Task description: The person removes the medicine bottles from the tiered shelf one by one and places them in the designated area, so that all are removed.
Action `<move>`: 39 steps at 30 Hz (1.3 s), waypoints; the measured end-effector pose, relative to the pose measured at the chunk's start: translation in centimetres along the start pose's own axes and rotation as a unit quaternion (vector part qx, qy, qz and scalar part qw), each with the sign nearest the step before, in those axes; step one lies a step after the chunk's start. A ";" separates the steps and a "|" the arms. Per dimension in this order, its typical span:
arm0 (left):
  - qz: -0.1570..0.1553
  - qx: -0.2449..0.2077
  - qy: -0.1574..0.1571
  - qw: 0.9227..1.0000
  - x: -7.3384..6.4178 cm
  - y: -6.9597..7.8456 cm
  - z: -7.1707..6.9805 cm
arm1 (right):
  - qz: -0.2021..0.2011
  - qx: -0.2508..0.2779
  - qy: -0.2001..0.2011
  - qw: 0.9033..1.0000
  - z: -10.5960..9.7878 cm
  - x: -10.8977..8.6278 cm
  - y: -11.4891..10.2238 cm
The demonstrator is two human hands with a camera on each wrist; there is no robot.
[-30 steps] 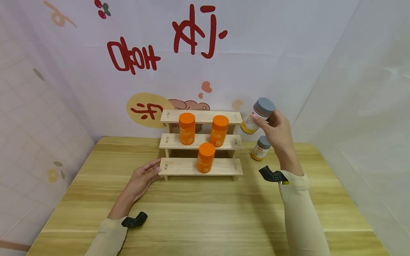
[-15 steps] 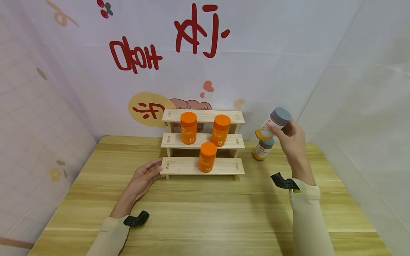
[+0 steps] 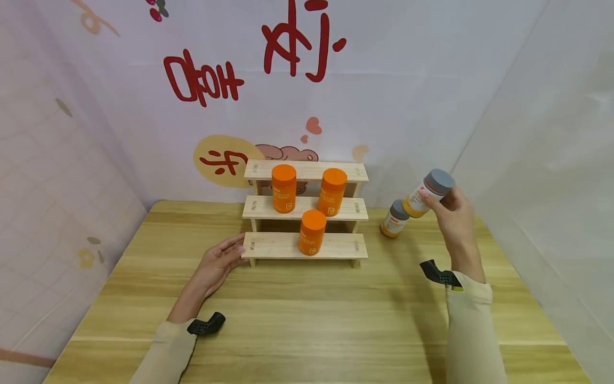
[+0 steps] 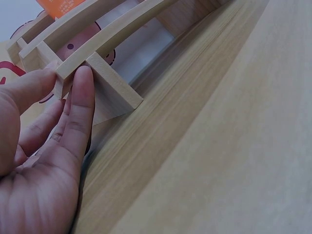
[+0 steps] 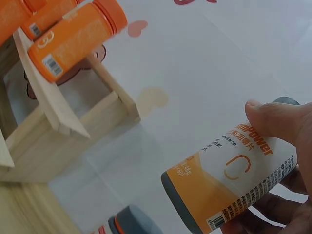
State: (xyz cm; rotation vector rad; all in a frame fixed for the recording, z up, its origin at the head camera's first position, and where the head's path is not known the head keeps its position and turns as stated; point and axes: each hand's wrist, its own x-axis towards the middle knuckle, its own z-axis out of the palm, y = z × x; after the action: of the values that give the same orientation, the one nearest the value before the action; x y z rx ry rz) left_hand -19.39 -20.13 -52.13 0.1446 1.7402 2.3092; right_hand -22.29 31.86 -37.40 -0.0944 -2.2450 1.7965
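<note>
My right hand [image 3: 455, 221] grips a white and yellow pill bottle [image 3: 427, 194] with a grey lid, held tilted above the table. The right wrist view shows the thumb across the label of that bottle [image 5: 234, 170]. Just left of it, a second grey-lidded bottle [image 3: 395, 220] stands on the table. My left hand [image 3: 217, 266] pinches the left end of the lowest step of a three-step wooden shelf [image 3: 273, 245]. In the left wrist view, thumb and fingers [image 4: 83, 87] close about the board's corner.
Two orange bottles [image 3: 284, 189] stand on the shelf's middle step. Another orange bottle [image 3: 312, 233] is on the lowest step. Behind the wooden table [image 3: 307, 320] rises a white printed backdrop [image 3: 408, 80], with pale side walls.
My right hand has carried the grey-lidded bottle right and down, away from the shelf, over beside the standing bottle. My left hand stays at the shelf's end. The head view has shifted slightly.
</note>
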 end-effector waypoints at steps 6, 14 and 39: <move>-0.003 -0.002 0.006 1.000 0.2 0.0 0.1 | 0.024 0.017 -0.002 1.000 -1.4 0.4 2.1; 0.004 0.008 0.001 1.000 0.0 -0.1 0.0 | 0.042 -0.006 -0.002 0.999 -2.9 0.7 3.8; 0.001 0.008 -0.003 1.000 0.1 0.0 -0.1 | 0.096 -0.100 -0.044 0.989 -4.4 1.8 10.6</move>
State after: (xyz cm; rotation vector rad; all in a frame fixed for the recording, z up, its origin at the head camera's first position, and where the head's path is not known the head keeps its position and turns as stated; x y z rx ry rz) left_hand -19.49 -20.20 -52.17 0.1556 1.7557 2.2946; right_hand -24.15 38.92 -46.49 -0.2851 -2.5523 1.6900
